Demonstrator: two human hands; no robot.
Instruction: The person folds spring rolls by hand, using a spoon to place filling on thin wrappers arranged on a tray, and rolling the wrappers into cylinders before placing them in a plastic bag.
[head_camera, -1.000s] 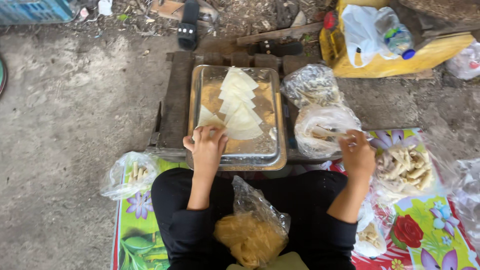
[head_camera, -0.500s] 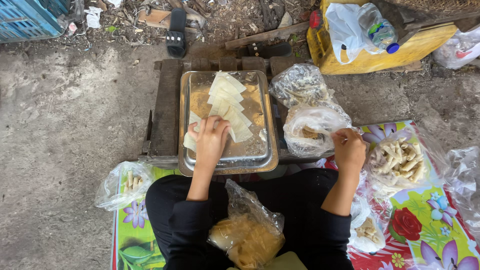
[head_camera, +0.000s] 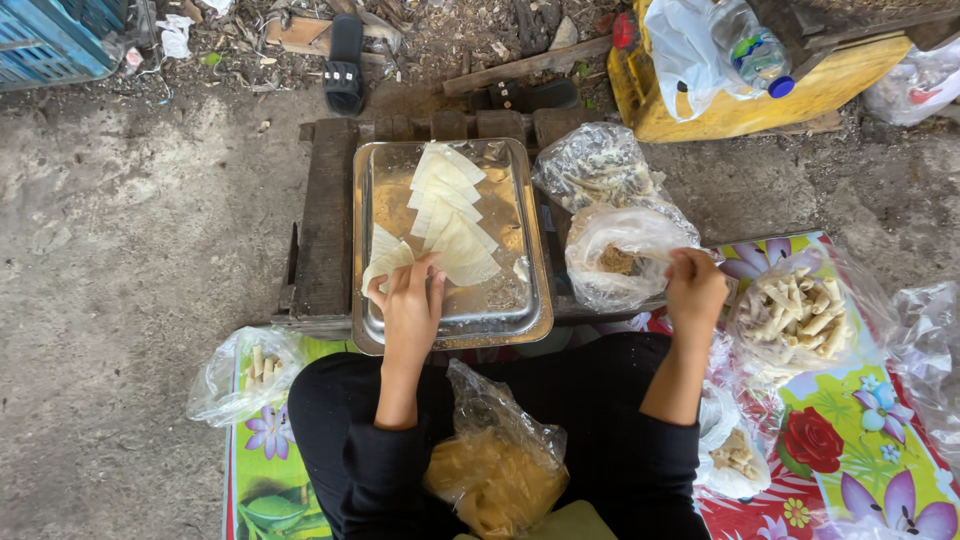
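Two hands are working here, as I am seeing it. The left hand (head_camera: 408, 300) is pinching a pale triangular wrapper (head_camera: 385, 255) over the metal tray (head_camera: 530, 250), near the other wrappers (head_camera: 450, 215). The right hand (head_camera: 695, 285) is closing its fingers on the rim of a clear bag of filling (head_camera: 620, 255) beside the tray.

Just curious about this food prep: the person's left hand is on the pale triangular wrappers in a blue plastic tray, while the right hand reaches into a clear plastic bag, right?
Not quite. The head view shows a shiny rectangular metal tray, not blue plastic. The left hand does rest on the pale triangular wrappers, and the right hand is at the clear plastic bag.
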